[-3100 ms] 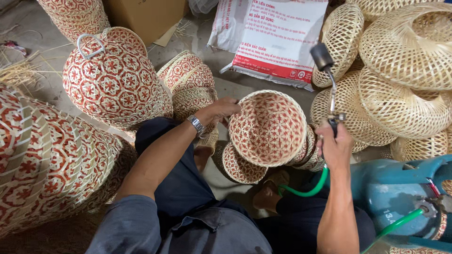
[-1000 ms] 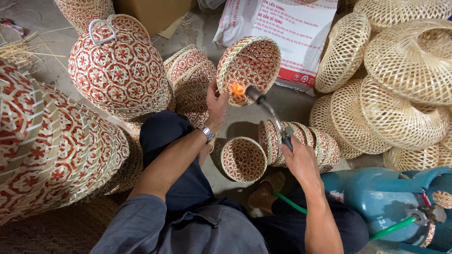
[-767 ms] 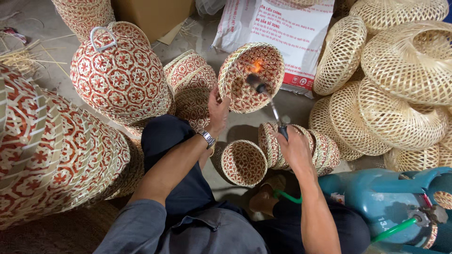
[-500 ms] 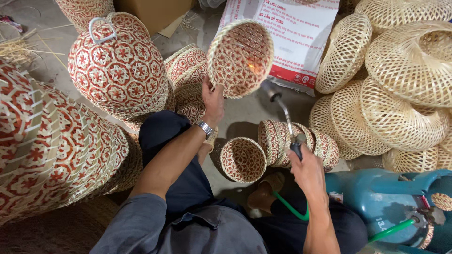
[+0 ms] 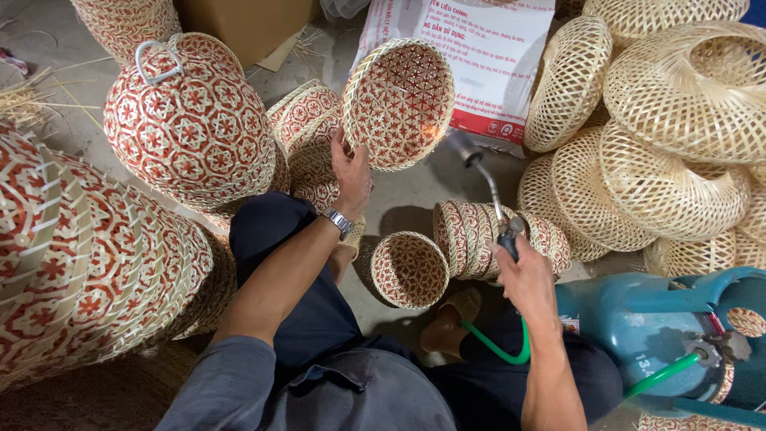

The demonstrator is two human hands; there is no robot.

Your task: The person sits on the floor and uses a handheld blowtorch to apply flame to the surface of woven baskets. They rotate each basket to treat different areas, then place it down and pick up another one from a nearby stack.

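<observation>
a red-patterned woven bowl (image 5: 399, 104) is gripped at its lower rim by the left hand (image 5: 351, 177). just right of the bowl, a gas torch (image 5: 485, 187) is clenched in the right hand (image 5: 527, 279).

This is a basket-making workshop on a bare concrete floor (image 5: 407, 199), because stacks of red-and-white woven baskets (image 5: 187, 128) and plain bamboo baskets (image 5: 678, 104) lie all around, beside loose bamboo strips (image 5: 32, 100), a printed sack (image 5: 495, 56) and a blue gas cylinder (image 5: 662, 335).
</observation>
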